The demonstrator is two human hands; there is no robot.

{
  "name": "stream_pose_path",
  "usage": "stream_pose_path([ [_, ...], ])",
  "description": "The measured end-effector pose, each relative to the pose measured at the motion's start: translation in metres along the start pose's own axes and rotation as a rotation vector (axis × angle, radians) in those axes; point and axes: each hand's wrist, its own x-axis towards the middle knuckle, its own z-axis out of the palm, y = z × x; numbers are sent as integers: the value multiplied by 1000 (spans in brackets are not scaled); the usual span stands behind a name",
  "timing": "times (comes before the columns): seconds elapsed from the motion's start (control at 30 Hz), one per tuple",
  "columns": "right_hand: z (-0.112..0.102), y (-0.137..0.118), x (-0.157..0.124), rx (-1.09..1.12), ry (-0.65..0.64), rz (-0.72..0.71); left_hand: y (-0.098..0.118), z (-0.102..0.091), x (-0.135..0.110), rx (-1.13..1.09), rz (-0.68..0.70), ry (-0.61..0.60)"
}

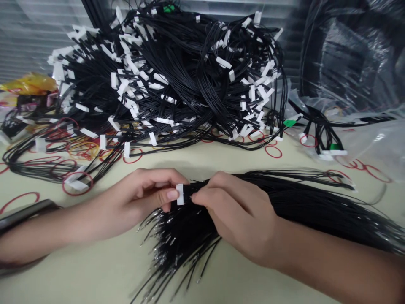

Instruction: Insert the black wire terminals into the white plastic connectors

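Head view: at the far left, a yellow plastic bag point(31, 83) lies at the back of the pale table point(79, 270). In front of it, a looped black cable bundle point(30, 165) with white connectors rests among scattered rubber bands, and a red rubber band point(64, 184) surrounds one connector end. A dark band point(30, 210) circles the left forearm. The left hand point(147, 196) pinches a white connector housing point(180, 195) between thumb and fingers, holding it upright above the metal-tipped ends of a thick bunch of loose black wires point(182, 236). Behind the hands, a tall heap of black cable assemblies point(180, 67) shows white connectors all over. Just right of the housing, the right hand point(240, 215) is curled over the wires with its fingertips almost at the housing; I cannot tell whether they pinch a wire. The bunch runs on behind this hand to the right edge. Farther right, a small cable bundle point(325, 128) with green tape lies near a clear plastic bag point(354, 63).
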Motion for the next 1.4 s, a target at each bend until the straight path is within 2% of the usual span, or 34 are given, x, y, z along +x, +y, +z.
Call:
stream_pose_path([
  [0.1,0,-1,-1,-14,-44,6,1,1,-1,-3,14,-1],
  [0.3,0,1,-1,-27,-41,4,2,4,1,-16,30,2],
  [0.53,-27,7,21,-220,-207,-219,-2,1,7,-94,-14,97],
  [0.57,-30,6,24,-201,-252,-215,-2,0,8,-100,-13,98],
  [0.7,-35,1,25,-6,-566,-126,-3,-4,9,-87,-14,97],
  [0.73,-34,0,24,14,-598,-109,-4,-5,9,-89,-16,96],
  [0.83,-33,-2,24,-9,-583,-90,-6,-7,8,-119,-17,86],
  [1.0,-37,-2,25,3,-571,-139,-7,-9,7,-128,-26,119],
  [1.17,-31,-1,23,175,-518,115,-3,-9,9,-113,3,119],
  [1.4,-32,2,32,241,-434,574,-2,-8,11,-89,-17,128],
])
